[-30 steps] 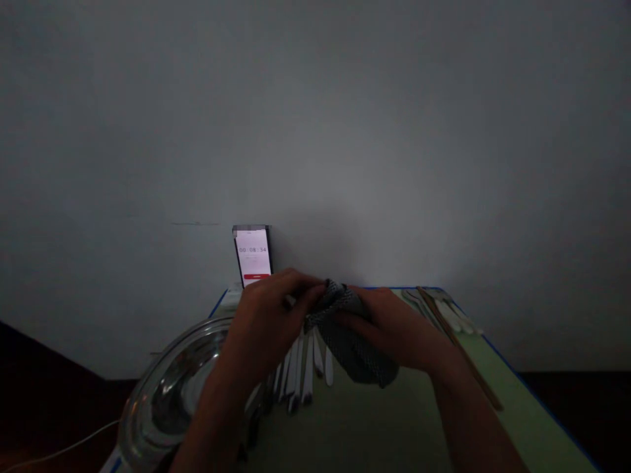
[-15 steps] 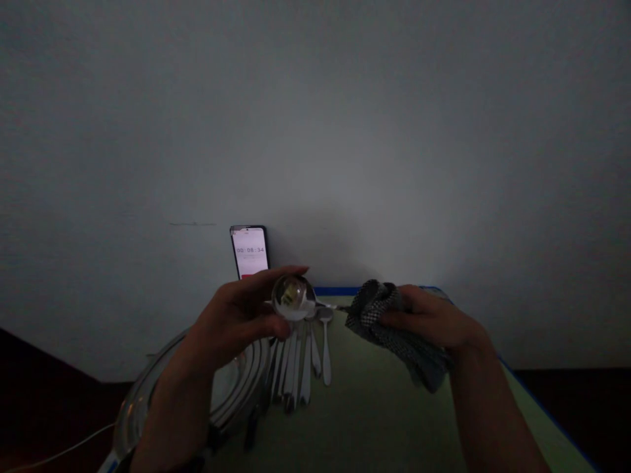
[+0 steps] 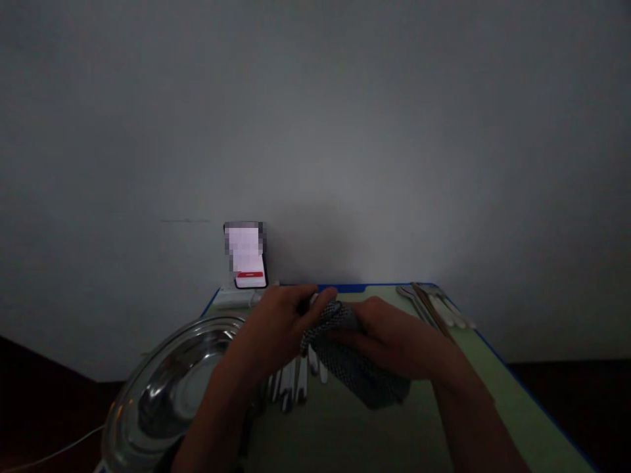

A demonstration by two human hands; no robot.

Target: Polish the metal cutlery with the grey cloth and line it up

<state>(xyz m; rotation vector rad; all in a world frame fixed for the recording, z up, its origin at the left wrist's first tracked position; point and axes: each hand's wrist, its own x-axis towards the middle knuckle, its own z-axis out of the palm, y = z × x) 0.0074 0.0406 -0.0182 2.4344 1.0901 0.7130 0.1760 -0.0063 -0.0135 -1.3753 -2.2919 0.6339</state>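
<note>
My left hand [image 3: 279,328] is closed around a shiny metal ladle, nearly all of it hidden by fingers and cloth. Bunched in my right hand [image 3: 394,335] is a dark checked cloth [image 3: 367,378], pressed against the ladle and touching my left fingers. The cloth's loose end hangs down over the green table [image 3: 374,437]. Below both hands lie several pieces of metal cutlery [image 3: 287,391], their upper ends covered by my left hand and the cloth.
A large shiny metal bowl [image 3: 162,387] stands at the left. Behind it a phone [image 3: 249,259] leans on the wall, beside a white object [image 3: 234,300]. Several long utensils [image 3: 426,305] and white-handled pieces [image 3: 446,312] lie at the back right. The table has a blue edge [image 3: 525,387].
My right hand and the cloth have moved left, up to my left hand. The ladle's round bowl, in plain view before, is now covered. My left hand has turned over it.
</note>
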